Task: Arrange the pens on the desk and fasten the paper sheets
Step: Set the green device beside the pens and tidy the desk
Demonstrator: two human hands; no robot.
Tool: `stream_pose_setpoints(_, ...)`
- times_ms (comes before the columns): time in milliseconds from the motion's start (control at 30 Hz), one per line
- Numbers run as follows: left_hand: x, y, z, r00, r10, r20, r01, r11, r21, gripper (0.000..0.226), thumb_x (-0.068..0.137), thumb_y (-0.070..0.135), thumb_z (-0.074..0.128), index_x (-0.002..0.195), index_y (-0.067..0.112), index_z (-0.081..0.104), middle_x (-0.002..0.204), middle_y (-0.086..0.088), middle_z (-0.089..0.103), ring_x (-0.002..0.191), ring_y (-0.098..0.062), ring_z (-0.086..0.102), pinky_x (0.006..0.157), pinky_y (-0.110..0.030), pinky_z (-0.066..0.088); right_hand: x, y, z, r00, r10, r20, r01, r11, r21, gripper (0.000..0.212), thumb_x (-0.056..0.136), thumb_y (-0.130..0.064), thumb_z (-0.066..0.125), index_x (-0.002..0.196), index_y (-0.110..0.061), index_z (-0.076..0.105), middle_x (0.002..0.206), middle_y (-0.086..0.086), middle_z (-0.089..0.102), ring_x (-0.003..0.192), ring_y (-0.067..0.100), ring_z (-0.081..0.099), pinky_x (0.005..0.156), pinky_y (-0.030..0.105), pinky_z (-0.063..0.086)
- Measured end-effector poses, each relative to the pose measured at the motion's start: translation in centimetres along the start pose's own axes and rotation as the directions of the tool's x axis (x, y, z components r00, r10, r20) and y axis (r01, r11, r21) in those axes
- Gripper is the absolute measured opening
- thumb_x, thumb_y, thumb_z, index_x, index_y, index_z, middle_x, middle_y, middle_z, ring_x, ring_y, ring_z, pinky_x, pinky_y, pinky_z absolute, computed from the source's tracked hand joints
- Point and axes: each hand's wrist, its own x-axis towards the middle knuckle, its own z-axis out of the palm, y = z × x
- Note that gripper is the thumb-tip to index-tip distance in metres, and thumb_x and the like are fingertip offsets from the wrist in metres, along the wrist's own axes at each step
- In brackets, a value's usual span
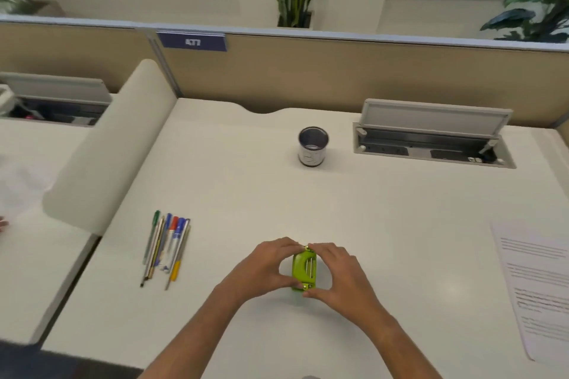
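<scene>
A small green stapler (303, 269) sits in the near middle of the white desk (246, 194), metal parts facing up. My left hand (266, 268) grips its left side with fingers and thumb curled round both ends. My right hand (337, 272) grips its right side the same way. Several pens and pencils (166, 248) lie side by side in a bundle to the left. The printed paper sheets (535, 289) lie flat at the desk's right edge. A metal mesh pen cup (312, 146) stands upright and looks empty toward the back.
An open cable hatch (431, 140) with its lid raised sits at the back right. A beige partition (308, 71) closes the far side. A rounded white divider (107, 148) separates this desk from the one at the left. Plants stand beyond the partition.
</scene>
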Motion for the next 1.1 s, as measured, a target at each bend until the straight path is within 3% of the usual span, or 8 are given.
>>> stream_pose_setpoints(300, -4.7, -6.6, -5.4, 0.988, -0.152, -0.008, 0.153, 0.986, 0.069, 0.07, 0.082, 0.033, 0.091, 0.145, 0.017, 0.066, 0.138, 0.001, 0.069, 0.123, -0.014, 0.064, 0.107, -0.027, 0.051, 7.0, -6.5, 5.4, 0.989, -0.114, 0.095, 0.126, 0.982, -0.139, 0.102, 0.067, -0.089, 0.067, 0.153, -0.036, 0.05, 0.14, -0.017, 0.059, 0.124, 0.012, 0.056, 0.1, 0.034, 0.044)
stream_pose_setpoints(467, -6.4, -9.7, -7.9, 0.974, -0.224, -0.023, 0.225, 0.973, 0.046, 0.069, 0.079, 0.024, 0.094, 0.142, 0.014, 0.068, 0.134, -0.002, 0.071, 0.12, -0.014, 0.065, 0.105, -0.025, 0.052, 9.8, -9.8, 8.7, 0.989, -0.142, 0.036, 0.147, 0.967, -0.208, 0.09, 0.068, -0.088, 0.062, 0.14, -0.035, 0.056, 0.124, -0.015, 0.066, 0.109, 0.017, 0.062, 0.089, 0.037, 0.046)
stream_pose_setpoints(600, -7.1, -11.6, -8.7, 0.965, -0.259, -0.025, 0.26, 0.965, 0.03, 0.071, 0.078, 0.018, 0.095, 0.144, 0.013, 0.067, 0.135, -0.002, 0.07, 0.121, -0.011, 0.064, 0.104, -0.011, 0.046, 10.9, -11.0, 10.6, 0.988, -0.152, -0.008, 0.145, 0.955, -0.258, 0.08, 0.072, -0.088, 0.059, 0.132, -0.034, 0.059, 0.113, -0.013, 0.067, 0.099, 0.018, 0.062, 0.083, 0.038, 0.046)
stream_pose_setpoints(733, -7.1, -12.5, -9.0, 0.956, -0.292, -0.016, 0.292, 0.956, -0.01, 0.073, 0.076, 0.016, 0.096, 0.143, 0.015, 0.067, 0.133, -0.001, 0.07, 0.119, -0.013, 0.065, 0.105, -0.029, 0.056, 11.5, -11.3, 11.6, 0.989, -0.151, 0.004, 0.146, 0.949, -0.28, 0.076, 0.074, -0.086, 0.058, 0.128, -0.033, 0.059, 0.109, -0.013, 0.066, 0.096, 0.019, 0.061, 0.082, 0.038, 0.045)
stream_pose_setpoints(1100, -6.9, -12.8, -8.1, 0.947, -0.321, -0.004, 0.321, 0.947, -0.003, 0.074, 0.074, 0.018, 0.098, 0.142, 0.017, 0.068, 0.132, -0.001, 0.067, 0.117, -0.015, 0.064, 0.102, -0.029, 0.055, 11.9, -10.6, 12.5, 0.988, -0.155, 0.028, 0.155, 0.933, -0.325, 0.075, 0.076, -0.089, 0.054, 0.124, -0.031, 0.058, 0.108, -0.011, 0.064, 0.096, 0.02, 0.059, 0.082, 0.039, 0.045)
